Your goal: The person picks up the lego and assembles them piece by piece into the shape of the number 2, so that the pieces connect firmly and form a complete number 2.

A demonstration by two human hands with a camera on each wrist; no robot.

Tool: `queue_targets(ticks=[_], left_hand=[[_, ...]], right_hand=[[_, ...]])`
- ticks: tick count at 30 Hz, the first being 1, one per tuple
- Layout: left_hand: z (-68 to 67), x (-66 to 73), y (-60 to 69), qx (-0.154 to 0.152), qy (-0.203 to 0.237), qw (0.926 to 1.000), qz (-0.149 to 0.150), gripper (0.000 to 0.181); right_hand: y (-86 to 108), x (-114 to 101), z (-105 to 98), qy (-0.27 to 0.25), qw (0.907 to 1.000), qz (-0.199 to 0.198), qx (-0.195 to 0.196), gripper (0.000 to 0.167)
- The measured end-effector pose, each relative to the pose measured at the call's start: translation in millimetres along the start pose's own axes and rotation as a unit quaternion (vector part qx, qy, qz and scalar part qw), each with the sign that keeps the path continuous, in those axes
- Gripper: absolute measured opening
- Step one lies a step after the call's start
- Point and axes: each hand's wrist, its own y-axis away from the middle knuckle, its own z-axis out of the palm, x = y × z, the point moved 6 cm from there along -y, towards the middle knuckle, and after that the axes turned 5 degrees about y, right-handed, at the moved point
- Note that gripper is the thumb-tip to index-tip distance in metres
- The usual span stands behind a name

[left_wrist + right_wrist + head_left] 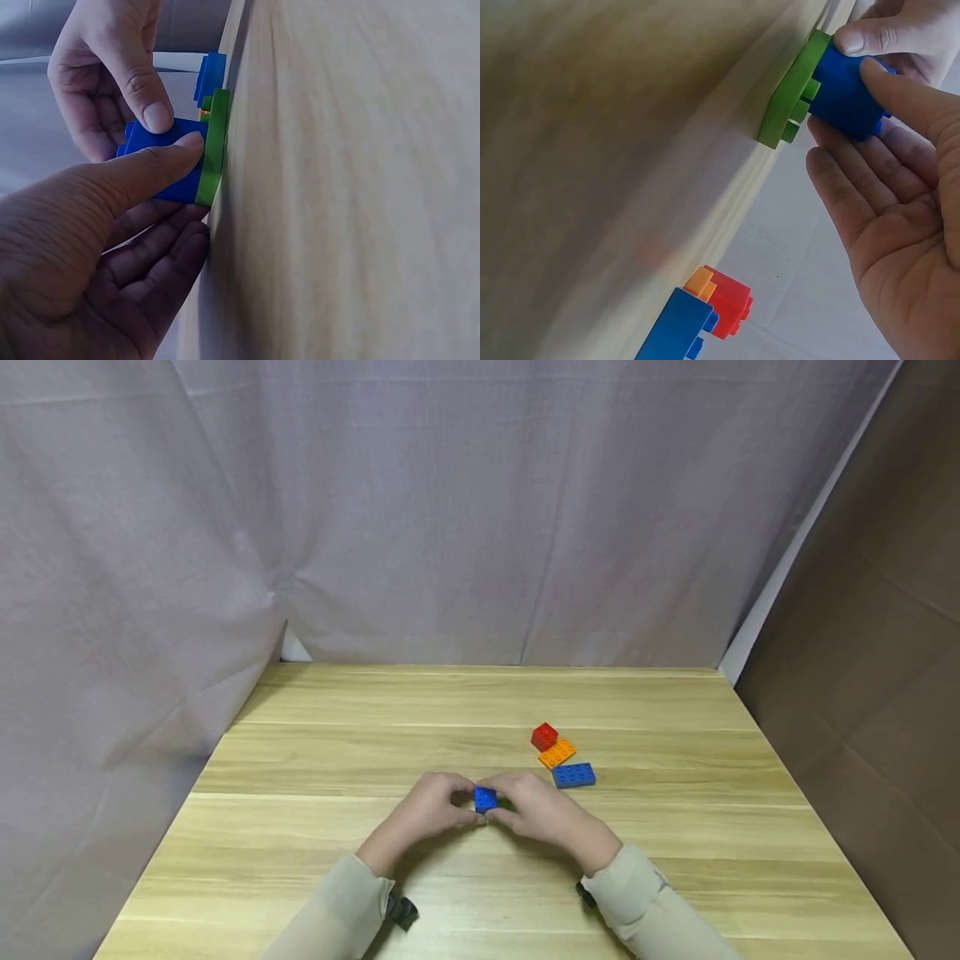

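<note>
A square blue building brick [486,799] sits on one end of a green building plate [216,150], which stands on the table. My left hand [431,806] pinches the blue brick from the left between thumb and fingers. From the right, my right hand [536,810] holds the same brick, its thumb on the near side. In the right wrist view, bare studs of the green plate [791,94] show beside the blue brick [847,90]. From the head, the hands and brick hide most of the plate.
Right of the hands lie a long blue brick [573,776], a flat orange plate [557,753] and a red brick [544,737], close together on the wooden table [337,735]. Grey cloth [450,527] hangs behind the table, and a brown panel [862,693] stands at the right.
</note>
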Motion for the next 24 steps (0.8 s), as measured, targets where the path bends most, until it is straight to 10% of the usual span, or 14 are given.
queue_targets(ticks=[24], left_hand=[[0.6, -0.7, 0.6, 0.002, 0.014, 0.9998, -0.011, 0.03]], right_hand=[[0.3, 7.1, -1.3, -0.019, 0.9997, 0.01, 0.011, 0.034]])
